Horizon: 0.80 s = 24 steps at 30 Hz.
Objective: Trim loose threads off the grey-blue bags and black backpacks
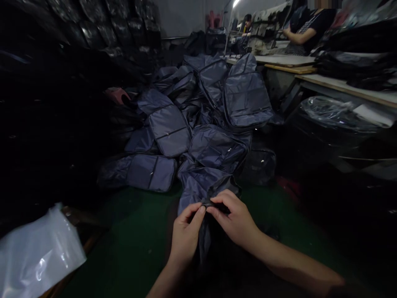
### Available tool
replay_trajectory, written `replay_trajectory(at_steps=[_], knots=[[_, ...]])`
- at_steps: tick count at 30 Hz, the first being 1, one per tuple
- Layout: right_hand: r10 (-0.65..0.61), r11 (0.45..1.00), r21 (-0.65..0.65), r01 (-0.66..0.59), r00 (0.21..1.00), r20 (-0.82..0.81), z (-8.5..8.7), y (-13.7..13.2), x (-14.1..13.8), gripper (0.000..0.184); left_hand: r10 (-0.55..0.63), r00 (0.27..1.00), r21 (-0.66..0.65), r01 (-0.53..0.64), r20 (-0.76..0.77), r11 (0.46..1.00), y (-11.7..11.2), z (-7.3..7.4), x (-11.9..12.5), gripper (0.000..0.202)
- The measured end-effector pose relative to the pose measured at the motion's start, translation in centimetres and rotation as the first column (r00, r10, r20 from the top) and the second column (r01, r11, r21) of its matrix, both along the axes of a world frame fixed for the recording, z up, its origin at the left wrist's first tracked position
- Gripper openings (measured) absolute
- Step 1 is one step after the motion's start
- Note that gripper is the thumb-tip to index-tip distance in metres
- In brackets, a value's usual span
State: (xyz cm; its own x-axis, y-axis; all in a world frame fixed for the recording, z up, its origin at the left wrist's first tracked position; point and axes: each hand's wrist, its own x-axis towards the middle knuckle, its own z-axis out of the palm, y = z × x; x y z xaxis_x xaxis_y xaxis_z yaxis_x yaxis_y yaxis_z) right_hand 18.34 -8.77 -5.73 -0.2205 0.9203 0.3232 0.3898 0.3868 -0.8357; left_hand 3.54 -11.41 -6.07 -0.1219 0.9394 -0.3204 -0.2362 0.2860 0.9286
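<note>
My left hand [187, 231] and my right hand [233, 216] meet at the lower middle of the head view. Thumb and fingers of each pinch a dark edge of a navy fabric bag piece [198, 182]. The right fingers grip it just beside the left ones. The cloth hangs down below my hands and spreads away in front of them. What exactly lies between the fingertips is too small and dark to make out. Just beyond lies a heap of similar navy bag pieces [169, 128] with zippers, the nearest reaching the held one.
Clear plastic sheeting [40, 256] lies at the lower left over a wooden edge. Green floor [124, 240] shows around me. Work tables [350, 87] line the right, bearing dark bags and a sewing machine. Another person [305, 33] stands behind them. Wrapped dark bundles [108, 29] are stacked at the back left.
</note>
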Motion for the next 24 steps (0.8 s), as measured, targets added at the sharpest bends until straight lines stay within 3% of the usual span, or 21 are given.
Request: replay_trajectory(at_steps=[4,7,10,12,15,17,19,21,24], knots=[[-0.015,0.997,-0.074,0.010,0.998,-0.065,0.4,-0.1,-0.4,0.009,-0.041,0.999,0.039,0.042,-0.029,0.998,-0.2,-0.2,-0.1,0.022],[-0.037,0.979,-0.205,0.007,0.989,-0.142,0.1,0.1,-0.4,0.012,-0.045,0.998,0.005,0.044,0.050,0.999,-0.3,-0.1,0.1,0.022],[-0.162,0.929,-0.366,0.058,0.952,-0.261,-0.1,0.7,0.1,0.018,-0.003,0.990,-0.065,0.012,0.142,0.998,-0.4,0.0,0.2,0.022],[-0.187,0.940,-0.330,0.088,0.942,-0.279,0.3,1.5,0.8,0.021,-0.002,0.990,-0.077,0.013,0.138,0.997,-0.4,0.1,0.0,0.022],[0.046,0.994,-0.097,-0.055,0.994,-0.097,1.6,3.2,2.1,0.040,-0.073,0.997,-0.033,0.073,-0.008,0.997,-0.5,0.2,-0.7,0.023],[0.252,0.968,-0.037,-0.249,0.962,0.106,2.3,4.2,2.8,0.050,-0.111,0.975,0.023,0.117,-0.192,0.993,-0.4,0.2,-1.4,0.023],[0.390,0.919,-0.048,-0.391,0.886,0.252,2.6,4.8,3.1,0.041,-0.077,0.923,0.098,0.122,-0.378,0.988,-0.4,0.1,-2.0,0.020],[0.437,0.894,-0.045,-0.447,0.842,0.317,2.4,4.6,2.8,0.028,0.024,0.860,0.186,0.083,-0.509,0.979,-0.3,0.0,-2.5,0.017],[0.429,0.900,-0.031,-0.436,0.867,0.255,1.2,3.2,1.4,0.020,0.159,0.776,0.277,0.022,-0.611,0.961,0.0,-0.4,-2.7,0.015]])
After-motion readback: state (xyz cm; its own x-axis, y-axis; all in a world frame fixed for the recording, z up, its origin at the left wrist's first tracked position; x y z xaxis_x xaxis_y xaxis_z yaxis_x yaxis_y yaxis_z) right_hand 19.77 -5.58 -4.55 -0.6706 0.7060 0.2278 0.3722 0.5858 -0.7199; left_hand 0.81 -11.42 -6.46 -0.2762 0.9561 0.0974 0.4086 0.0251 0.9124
